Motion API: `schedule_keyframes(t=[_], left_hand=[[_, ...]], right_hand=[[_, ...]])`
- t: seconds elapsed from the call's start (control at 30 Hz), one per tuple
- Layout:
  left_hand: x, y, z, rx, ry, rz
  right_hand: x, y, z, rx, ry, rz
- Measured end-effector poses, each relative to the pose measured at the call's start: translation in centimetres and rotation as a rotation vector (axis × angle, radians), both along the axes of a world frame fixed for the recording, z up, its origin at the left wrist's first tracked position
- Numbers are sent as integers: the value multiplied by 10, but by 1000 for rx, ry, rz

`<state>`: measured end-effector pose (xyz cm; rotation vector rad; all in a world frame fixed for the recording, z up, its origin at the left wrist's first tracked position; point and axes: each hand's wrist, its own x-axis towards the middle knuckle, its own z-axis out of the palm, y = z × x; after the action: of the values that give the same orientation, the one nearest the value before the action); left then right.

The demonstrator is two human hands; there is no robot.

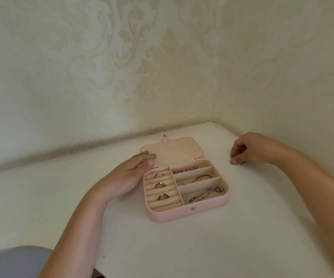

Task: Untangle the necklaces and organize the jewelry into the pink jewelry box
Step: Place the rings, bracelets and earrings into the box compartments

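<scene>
The jewelry box (186,213) lid (179,151) is touched by the relaxed left hand (129,175); the loosely curled right hand (250,150) is held empty, apart.

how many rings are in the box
3, all in the padded rolls on the left of the pink jewelry box: a plain band farthest, a stone-set ring in the middle, a dark open ring nearest. None look hidden.

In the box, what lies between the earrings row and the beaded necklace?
A red-corded bracelet in the middle compartment, walled off from both; the head view shows it.
</scene>
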<state>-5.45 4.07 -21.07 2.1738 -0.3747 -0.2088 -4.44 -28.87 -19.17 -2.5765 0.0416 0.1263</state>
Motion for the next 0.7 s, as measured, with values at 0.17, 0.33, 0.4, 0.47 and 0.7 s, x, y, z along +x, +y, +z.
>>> schedule_keyframes(t=[0.17,0.33,0.4,0.47,0.7], left_hand=[[3,-1,-2,-15,-62,74],[6,-3,-4,-17,-106,113],[8,-4,-6,10,-118,121],[8,-5,-8,42,-131,123],[9,-6,-10,78,-176,133]], right_hand=[[-1,-2,-3,90,4,51],[-9,-2,9,490,-124,-23],[-14,3,17,651,-171,-25],[-20,12,26,725,-204,19],[-47,79,34,505,-254,242]])
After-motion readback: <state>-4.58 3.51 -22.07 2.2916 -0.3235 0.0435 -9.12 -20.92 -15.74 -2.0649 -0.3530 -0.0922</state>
